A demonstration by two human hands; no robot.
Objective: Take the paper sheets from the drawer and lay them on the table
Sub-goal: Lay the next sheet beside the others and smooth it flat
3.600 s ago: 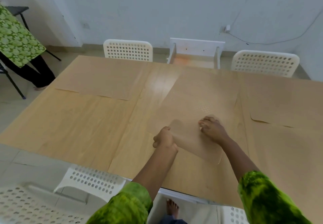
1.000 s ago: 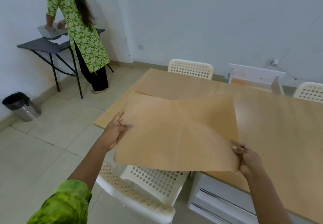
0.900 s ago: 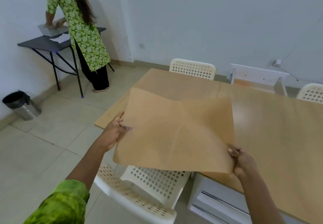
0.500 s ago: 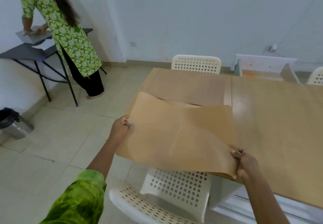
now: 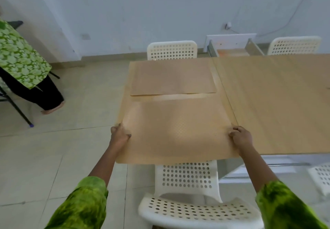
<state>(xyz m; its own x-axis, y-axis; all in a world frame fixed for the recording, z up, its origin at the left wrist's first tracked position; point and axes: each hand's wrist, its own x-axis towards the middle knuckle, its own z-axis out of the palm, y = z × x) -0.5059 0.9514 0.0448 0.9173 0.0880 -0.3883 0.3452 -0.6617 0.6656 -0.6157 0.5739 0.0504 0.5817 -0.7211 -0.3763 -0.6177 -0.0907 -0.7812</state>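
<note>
A brown paper sheet [image 5: 178, 130] lies flat over the near left corner of the wooden table [image 5: 267, 103], its near edge hanging past the table's front. My left hand [image 5: 120, 134] grips the sheet's left edge and my right hand [image 5: 240, 136] grips its right edge. Another brown paper sheet [image 5: 172, 78] lies flat on the table just beyond it. An open white drawer [image 5: 232, 47] sticks out at the table's far side.
A white perforated chair [image 5: 189, 189] stands right under my arms at the table's near side. Two more white chairs [image 5: 172, 50] stand at the far side. A person in green [image 5: 19, 62] stands at the far left by a dark side table.
The sheet, held up in the air between my hands before, has come down flat onto the table's near left corner. My view has tilted down toward the table.
</note>
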